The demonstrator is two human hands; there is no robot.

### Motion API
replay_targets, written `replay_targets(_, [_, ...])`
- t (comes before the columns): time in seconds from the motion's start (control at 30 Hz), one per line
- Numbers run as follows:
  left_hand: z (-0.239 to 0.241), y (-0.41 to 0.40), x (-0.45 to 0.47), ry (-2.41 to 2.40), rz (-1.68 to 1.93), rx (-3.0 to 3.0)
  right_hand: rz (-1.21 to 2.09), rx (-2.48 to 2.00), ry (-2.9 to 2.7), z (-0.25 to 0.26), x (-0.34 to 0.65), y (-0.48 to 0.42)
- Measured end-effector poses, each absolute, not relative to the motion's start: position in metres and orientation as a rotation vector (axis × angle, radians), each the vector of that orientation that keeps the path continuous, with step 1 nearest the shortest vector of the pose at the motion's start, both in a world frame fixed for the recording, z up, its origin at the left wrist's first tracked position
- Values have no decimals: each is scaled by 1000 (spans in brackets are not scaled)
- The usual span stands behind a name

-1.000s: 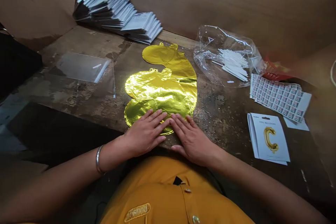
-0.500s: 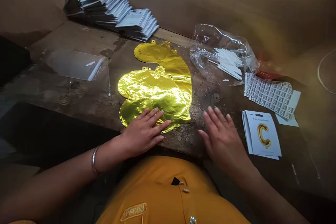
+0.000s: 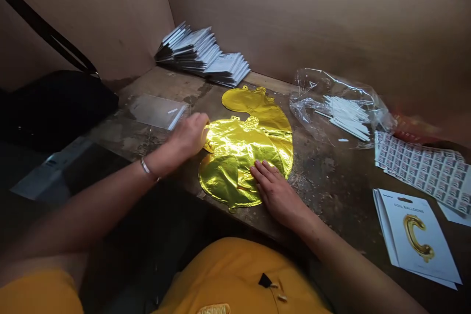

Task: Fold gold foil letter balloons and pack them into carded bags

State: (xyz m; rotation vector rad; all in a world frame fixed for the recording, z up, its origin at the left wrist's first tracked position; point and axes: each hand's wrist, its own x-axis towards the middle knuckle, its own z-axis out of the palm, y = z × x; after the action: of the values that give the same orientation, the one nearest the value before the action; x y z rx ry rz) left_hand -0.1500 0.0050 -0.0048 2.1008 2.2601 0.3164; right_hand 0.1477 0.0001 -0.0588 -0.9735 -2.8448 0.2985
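A shiny gold foil balloon, shaped like a C and partly folded over itself, lies flat on the table in front of me. My left hand is closed at the left edge of its folded middle part, with thumb and fingers pinched on the foil; the fingertips are partly hidden. On the foil's lower right rests my right hand, fingers stretched out and flat. A clear plastic sleeve lies just beyond my left hand.
Packed white cards lean in a row at the back. A clear bag of white straws lies right of the balloon, near sticker sheets and "Foil Balloons" cards. A black bag sits at the left.
My left hand has left the balloon's lower part and closed at its left edge. My right hand has moved from the bare table onto the foil. The view has shifted.
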Motion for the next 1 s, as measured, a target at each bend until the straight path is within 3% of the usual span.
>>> replay_targets(0.2, [2, 78, -168, 2242, -2, 1616, 289, -991, -2851, -57, 144, -1])
replay_targets(0.33, [2, 85, -165, 2161, -10, 1559, 316, -1000, -2840, -56, 144, -1])
replay_targets(0.5, [2, 71, -161, 2088, 210, 1574, 332, -1007, -2826, -61, 143, -1])
replay_targets(0.67, [45, 57, -139, 1932, 796, 1431, 411, -987, -2777, -51, 144, 1])
replay_targets(0.8, [109, 15, -103, 1977, 1303, 2128, 263, -1032, -2480, -1, 168, 6])
replay_targets(0.9, [117, -20, -78, 1777, 1124, 2669, 27, -1128, -2276, 32, 190, 6])
replay_targets(1.0, [72, -35, -59, 1265, 857, 3068, -80, -1138, -2288, 30, 206, 3])
